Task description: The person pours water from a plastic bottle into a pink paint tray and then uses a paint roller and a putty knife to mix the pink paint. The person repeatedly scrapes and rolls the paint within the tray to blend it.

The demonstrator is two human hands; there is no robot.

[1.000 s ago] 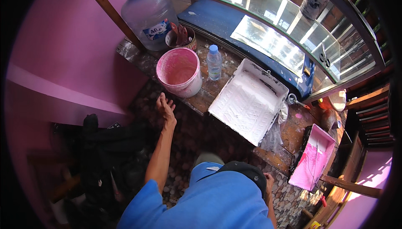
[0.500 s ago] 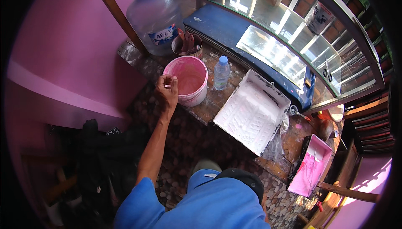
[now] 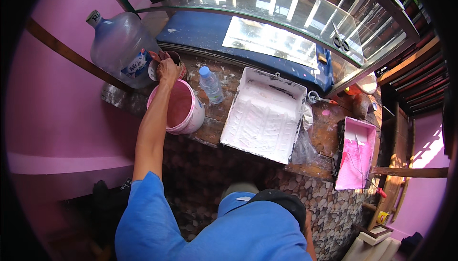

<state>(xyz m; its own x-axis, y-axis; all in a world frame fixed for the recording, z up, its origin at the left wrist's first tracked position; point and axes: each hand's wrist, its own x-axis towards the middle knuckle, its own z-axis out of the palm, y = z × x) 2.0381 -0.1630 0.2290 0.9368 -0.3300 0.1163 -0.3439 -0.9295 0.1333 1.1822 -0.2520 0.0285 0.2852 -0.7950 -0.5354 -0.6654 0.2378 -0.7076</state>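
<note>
My left hand (image 3: 168, 70) reaches past the pink-stained bucket (image 3: 194, 118) to a small tin (image 3: 182, 70) behind it. Its fingers are closed at the tin's mouth around a reddish-brown handle (image 3: 155, 56), one of several flat reddish pieces there; the hand partly hides them. A pale rounded piece (image 3: 152, 71) shows beside the fingers; its kind is unclear. My forearm crosses over the bucket's rim, and pink paint coats the inside. Just right of the bucket stands a small clear bottle (image 3: 211, 87) with a blue cap. Only a sliver of my right arm (image 3: 310, 244) appears at the lower edge, its fingers hidden.
A large water jug (image 3: 117, 46) leans by the pink wall. On the wooden table lie a white paint tray (image 3: 260, 127), a smaller pink paint tray (image 3: 353, 165), a brush (image 3: 322, 99) and crumpled plastic (image 3: 304, 149). Behind stands a glass case (image 3: 267, 10) with scissors (image 3: 340, 41) on it.
My left hand has left the bucket's near-left rim and moved farther away to the tin behind, closing at its mouth. The view has shifted rightward, and more of my right arm shows.
</note>
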